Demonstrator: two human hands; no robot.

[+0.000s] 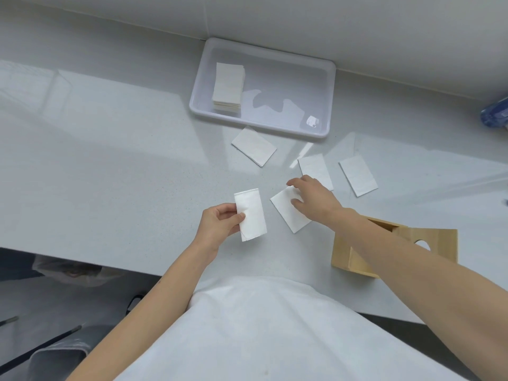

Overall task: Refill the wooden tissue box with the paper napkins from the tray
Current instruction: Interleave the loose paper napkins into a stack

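The left hand point(220, 222) pinches one napkin point(250, 214) at centre frame; the right hand point(312, 198), fingers spread, presses another napkin point(288, 213). The wooden box point(341, 253) looks unfilled, and a stack point(228, 89) waits in the tray point(331, 105).

No readable text, label, brand or number shows anywhere, though the blurred blue object point(494, 114) at the right edge may carry some.

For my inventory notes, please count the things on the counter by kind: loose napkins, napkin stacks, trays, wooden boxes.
Loose napkins: 5, namely one in the left hand, one under the right hand, three lying free
Napkin stacks: 1
Trays: 1
Wooden boxes: 1
Total: 8
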